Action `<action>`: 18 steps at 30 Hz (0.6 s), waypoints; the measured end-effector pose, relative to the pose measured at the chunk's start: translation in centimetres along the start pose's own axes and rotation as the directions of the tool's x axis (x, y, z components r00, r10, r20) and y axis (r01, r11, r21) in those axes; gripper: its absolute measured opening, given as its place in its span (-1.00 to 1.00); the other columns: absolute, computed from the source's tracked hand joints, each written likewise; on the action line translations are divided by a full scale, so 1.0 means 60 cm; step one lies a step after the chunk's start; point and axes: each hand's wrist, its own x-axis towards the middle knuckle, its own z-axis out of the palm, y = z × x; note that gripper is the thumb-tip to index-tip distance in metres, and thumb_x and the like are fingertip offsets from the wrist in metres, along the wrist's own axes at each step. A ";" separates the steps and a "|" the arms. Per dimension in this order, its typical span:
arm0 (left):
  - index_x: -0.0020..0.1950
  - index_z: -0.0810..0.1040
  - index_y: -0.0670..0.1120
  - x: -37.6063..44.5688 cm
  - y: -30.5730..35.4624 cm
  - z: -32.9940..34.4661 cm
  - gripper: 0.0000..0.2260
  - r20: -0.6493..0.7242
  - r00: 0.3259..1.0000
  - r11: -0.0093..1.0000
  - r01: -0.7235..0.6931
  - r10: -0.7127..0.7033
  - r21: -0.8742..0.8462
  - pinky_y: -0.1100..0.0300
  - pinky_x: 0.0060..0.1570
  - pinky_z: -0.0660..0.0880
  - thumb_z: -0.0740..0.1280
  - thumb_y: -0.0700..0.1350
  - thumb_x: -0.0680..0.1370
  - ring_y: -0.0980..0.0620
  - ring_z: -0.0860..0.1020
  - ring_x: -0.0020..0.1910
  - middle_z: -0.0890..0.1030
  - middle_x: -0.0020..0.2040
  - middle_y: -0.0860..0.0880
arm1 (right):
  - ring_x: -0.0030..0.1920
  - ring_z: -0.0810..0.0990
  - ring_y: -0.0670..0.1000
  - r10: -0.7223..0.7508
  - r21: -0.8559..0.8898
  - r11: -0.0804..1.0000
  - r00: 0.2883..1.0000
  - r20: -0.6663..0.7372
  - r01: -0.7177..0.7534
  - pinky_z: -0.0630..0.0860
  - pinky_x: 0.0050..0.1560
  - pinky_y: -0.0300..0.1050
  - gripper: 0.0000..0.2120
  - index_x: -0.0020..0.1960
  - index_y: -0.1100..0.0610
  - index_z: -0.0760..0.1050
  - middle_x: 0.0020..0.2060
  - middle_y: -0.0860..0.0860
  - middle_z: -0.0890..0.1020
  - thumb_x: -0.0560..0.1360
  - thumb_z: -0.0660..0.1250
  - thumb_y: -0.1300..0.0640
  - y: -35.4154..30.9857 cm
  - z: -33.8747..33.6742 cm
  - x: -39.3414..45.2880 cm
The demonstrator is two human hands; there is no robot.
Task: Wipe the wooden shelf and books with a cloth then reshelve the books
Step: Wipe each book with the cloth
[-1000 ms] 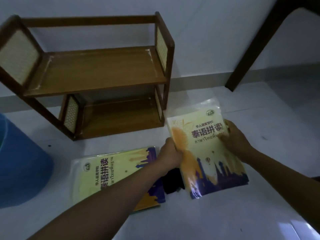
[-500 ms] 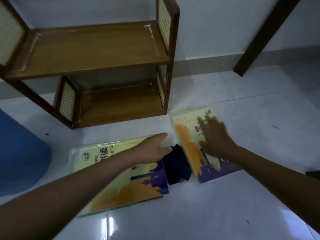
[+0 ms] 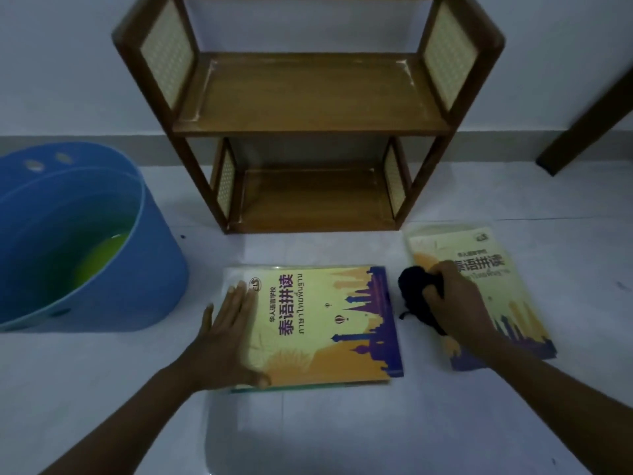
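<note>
While the left hand (image 3: pixel 228 337) is pressed flat, fingers straight, on the centre book (image 3: pixel 318 323), the cloth (image 3: pixel 416 293) is gripped by the right hand (image 3: pixel 455 303) just right of it.

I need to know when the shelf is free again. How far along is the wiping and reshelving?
Done: the shelf is emptied; whether it has been wiped cannot be told. In hand: the right hand grips the cloth by the right book, while the left hand presses flat on the left book. Left: wiping both books, then reshelving them.
</note>
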 end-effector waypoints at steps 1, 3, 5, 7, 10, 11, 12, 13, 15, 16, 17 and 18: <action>0.44 -0.52 -0.13 0.000 -0.003 0.002 0.36 -0.011 1.000 1.000 0.002 -0.002 -0.018 -0.15 0.45 -0.31 0.22 0.63 0.11 -0.01 -0.51 0.44 -0.55 0.45 -0.04 | -0.36 0.43 0.03 -0.007 0.046 0.999 0.998 -0.055 0.010 0.28 -0.41 -0.13 -0.86 -0.03 0.10 0.33 -0.36 -0.03 0.42 0.50 0.23 0.29 -0.013 -0.005 0.000; 0.45 -0.52 -0.13 0.001 -0.007 0.005 0.37 -0.021 1.000 0.999 0.002 -0.002 -0.038 -0.12 0.46 -0.32 0.24 0.62 0.12 0.03 -0.51 0.44 -0.55 0.45 -0.02 | -0.29 0.45 0.00 -0.064 0.050 0.997 0.998 -0.016 0.064 0.33 -0.36 -0.10 -0.86 -0.03 0.09 0.38 -0.28 -0.02 0.47 0.48 0.22 0.30 -0.050 0.007 -0.007; 0.46 -0.50 -0.13 0.000 -0.013 0.009 0.36 -0.029 1.000 0.999 -0.002 0.001 -0.039 -0.12 0.46 -0.31 0.24 0.62 0.11 0.03 -0.50 0.45 -0.53 0.46 -0.03 | -0.18 0.46 0.05 -0.183 0.003 0.983 0.978 0.104 0.183 0.44 -0.21 0.02 -0.87 -0.08 0.13 0.42 -0.17 0.01 0.50 0.41 0.20 0.30 -0.088 0.050 -0.033; 0.47 -0.48 -0.13 0.001 -0.014 0.010 0.37 -0.034 0.999 0.999 0.000 -0.002 -0.049 -0.11 0.46 -0.31 0.23 0.63 0.10 0.02 -0.48 0.46 -0.52 0.47 -0.03 | -0.11 0.45 0.10 -0.303 -0.101 0.943 0.942 0.144 0.318 0.45 -0.11 0.12 -0.88 -0.17 0.14 0.40 -0.12 0.04 0.50 0.29 0.18 0.20 -0.114 0.103 -0.075; 0.49 -0.45 -0.14 0.002 -0.014 0.015 0.36 -0.048 0.999 0.999 -0.005 0.003 -0.046 -0.10 0.47 -0.32 0.24 0.62 0.12 0.03 -0.47 0.47 -0.51 0.47 -0.03 | 0.05 0.46 0.14 -0.415 -0.056 0.900 0.888 0.198 0.433 0.43 0.09 0.13 -0.77 -0.11 0.11 0.44 -0.02 0.04 0.51 0.24 0.23 0.08 -0.174 0.174 -0.154; 0.49 -0.44 -0.14 0.001 -0.016 0.016 0.33 -0.047 0.999 0.999 -0.012 0.011 -0.037 -0.12 0.48 -0.30 0.24 0.60 0.15 0.03 -0.46 0.47 -0.50 0.48 -0.04 | 0.13 0.44 0.13 -0.462 -0.018 0.876 0.851 0.250 0.481 0.38 0.20 0.11 -0.70 -0.02 0.09 0.45 0.04 0.03 0.50 0.26 0.26 0.05 -0.198 0.196 -0.177; 0.49 -0.43 -0.14 0.000 -0.017 0.017 0.29 -0.049 0.999 0.999 -0.017 0.015 -0.036 -0.14 0.49 -0.27 0.25 0.57 0.19 0.04 -0.46 0.47 -0.49 0.48 -0.04 | 0.19 0.42 0.11 -0.496 0.009 0.856 0.815 0.302 0.517 0.33 0.28 0.08 -0.65 0.06 0.07 0.45 0.09 0.02 0.49 0.30 0.27 0.02 -0.217 0.213 -0.193; 0.50 -0.43 -0.14 0.001 -0.021 0.016 0.27 -0.056 0.998 0.999 -0.019 0.017 -0.036 -0.15 0.49 -0.26 0.27 0.54 0.21 0.04 -0.45 0.47 -0.49 0.48 -0.04 | 0.21 0.42 0.09 -0.524 0.007 0.834 0.790 0.319 0.551 0.33 0.31 0.08 -0.63 0.11 0.04 0.44 0.14 0.01 0.48 0.32 0.26 0.00 -0.230 0.227 -0.194; 0.49 -0.43 -0.15 0.005 -0.024 0.012 0.30 -0.054 0.998 1.000 -0.020 0.019 -0.014 -0.13 0.48 -0.27 0.27 0.55 0.19 0.02 -0.46 0.47 -0.50 0.47 -0.04 | 0.20 0.48 0.07 -0.561 -0.078 0.802 0.791 0.244 0.592 0.43 0.24 0.11 -0.62 0.13 0.00 0.47 0.23 0.01 0.49 0.32 0.24 -0.01 -0.226 0.241 -0.153; 0.49 -0.43 -0.16 0.004 -0.024 0.011 0.33 -0.036 0.999 1.000 -0.020 0.020 -0.007 -0.11 0.47 -0.29 0.26 0.58 0.15 0.00 -0.46 0.47 -0.51 0.47 -0.05 | 0.22 0.49 0.08 -0.532 -0.137 0.814 0.819 0.215 0.564 0.45 0.22 0.13 -0.60 0.15 0.00 0.47 0.27 0.02 0.49 0.32 0.24 0.01 -0.216 0.241 -0.125; 0.49 -0.44 -0.16 0.004 -0.022 0.011 0.37 -0.024 1.000 1.000 -0.018 0.017 -0.010 -0.09 0.45 -0.31 0.25 0.61 0.11 -0.01 -0.46 0.47 -0.51 0.46 -0.05 | 0.26 0.47 0.10 -0.460 -0.197 0.850 0.871 0.170 0.488 0.44 0.23 0.15 -0.59 0.17 0.01 0.48 0.30 0.04 0.48 0.33 0.26 0.04 -0.202 0.235 -0.092; 0.49 -0.44 -0.16 0.003 -0.021 0.013 0.39 -0.025 1.000 1.000 -0.013 0.012 -0.020 -0.10 0.45 -0.31 0.25 0.62 0.09 -0.02 -0.46 0.47 -0.51 0.46 -0.05 | 0.28 0.46 0.12 -0.360 -0.235 0.897 0.928 0.101 0.374 0.41 0.25 0.16 -0.59 0.20 0.03 0.48 0.32 0.07 0.47 0.35 0.29 0.08 -0.192 0.225 -0.060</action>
